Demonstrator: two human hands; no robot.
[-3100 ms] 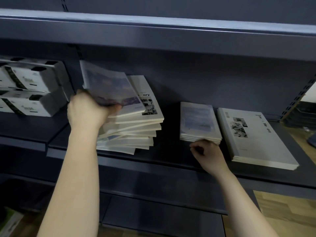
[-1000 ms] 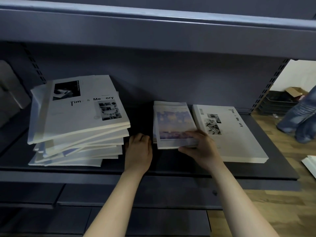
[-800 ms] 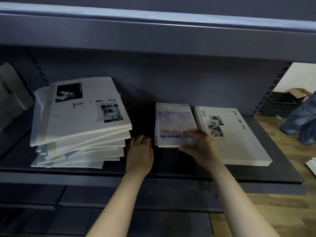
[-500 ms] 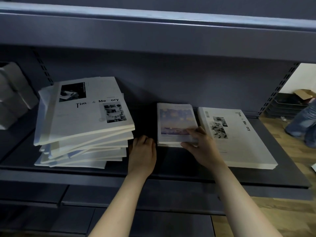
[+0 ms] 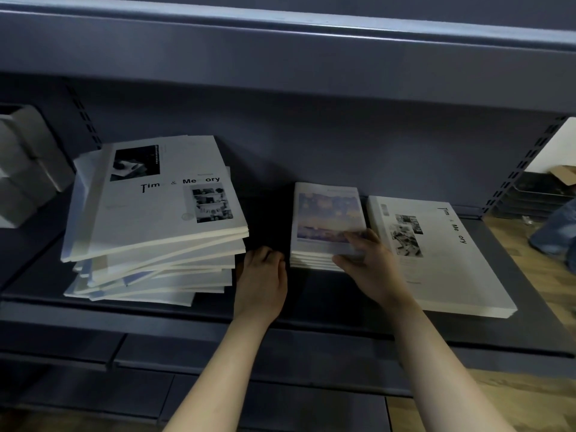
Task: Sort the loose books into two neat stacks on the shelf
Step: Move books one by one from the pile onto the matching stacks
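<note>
Pushed small stack [image 5: 327, 226] slightly back on shelf [image 5: 311, 310] since earlier. Right hand [image 5: 369, 263] fingers pinching its front corner; left hand [image 5: 263, 275] flat, empty, beside it. Risk: leaning loose pile [image 5: 156, 219] sliding if bumped.

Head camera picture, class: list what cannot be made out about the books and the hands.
- Messy pile: lower covers hidden by the top book; count unclear.
- Small stack: near right corner covered by the right hand.
- Left hand: fingertips lost in dark shadow; contact with the pile unclear.
- White boxes: cut off by left edge.
</note>
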